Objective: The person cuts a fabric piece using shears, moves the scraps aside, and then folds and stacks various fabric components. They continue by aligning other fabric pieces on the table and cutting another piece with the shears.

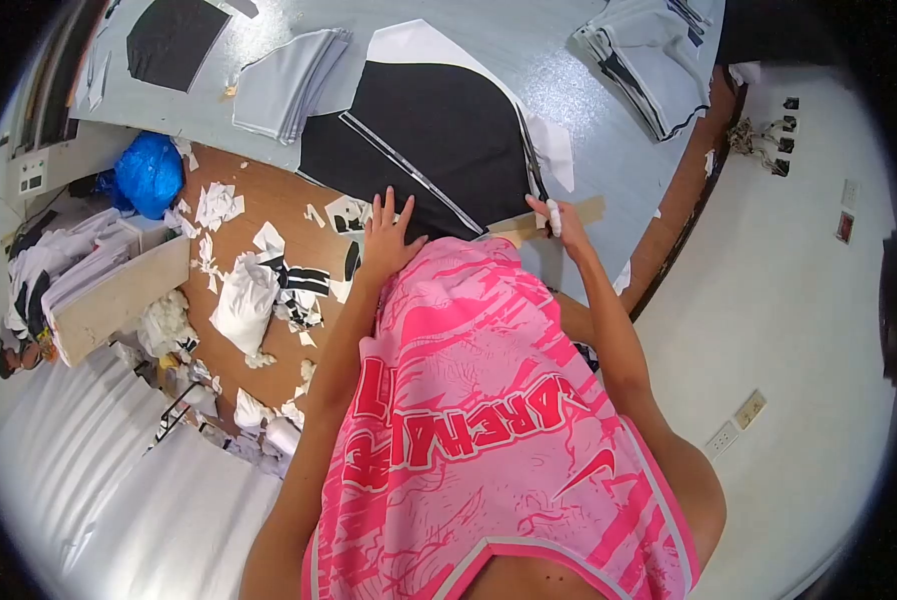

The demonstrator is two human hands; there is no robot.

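A large black fabric piece (429, 120) lies on the grey-blue table (619, 185) in front of me, over white material (419, 42) that shows along its far edge. A narrow black-and-white strip (399, 158) runs diagonally across it. My left hand (393, 242) rests on the fabric's near edge, fingers spread. In my right hand (567, 226), a pair of scissors (532, 150) is gripped by the handles, white wrapping visible at the fingers. The dark blades point away from me along the fabric's right edge. Whether they are cutting into it is too small to tell.
Stacked pale fabric pieces (287, 88) lie to the left, another stack (649, 70) at the far right. A dark cut piece (176, 42) is at the far left. Below, scraps, a white bag (246, 300) and a blue bag (149, 172) cover the brown floor. A wall (769, 280) stands right.
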